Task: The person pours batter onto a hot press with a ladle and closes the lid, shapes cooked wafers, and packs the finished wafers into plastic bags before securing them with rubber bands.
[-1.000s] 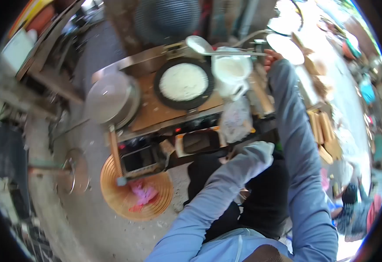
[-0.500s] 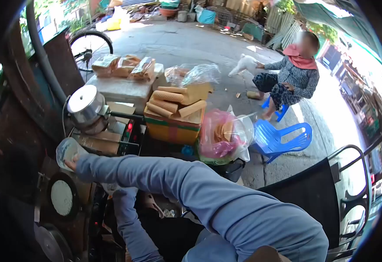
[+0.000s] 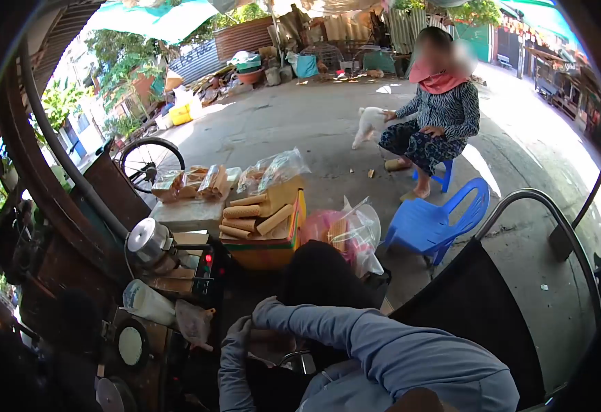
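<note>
Both my arms, in grey-blue sleeves, are drawn in close to my body and meet low in the middle of the view. My left hand (image 3: 240,328) and my right hand (image 3: 267,309) are mostly covered by the cuffs and lie against each other over my lap. I cannot tell whether either holds anything. Left of them stand a white jug (image 3: 146,302) and a crumpled plastic bag (image 3: 192,321). Beyond those, a round black griddle (image 3: 130,345) carries a white disc of batter.
A silver lidded pot (image 3: 148,244) stands behind the jug. A box of rolled wafers (image 3: 259,220) and a pink plastic bag (image 3: 345,237) lie ahead. A blue plastic chair (image 3: 431,223), a seated person (image 3: 437,117), a white dog (image 3: 369,123) and a bicycle wheel (image 3: 149,161) are farther out.
The view swung from the griddle up and right to the street. My right arm pulled back from the jug, and both hands now rest together at my lap.
</note>
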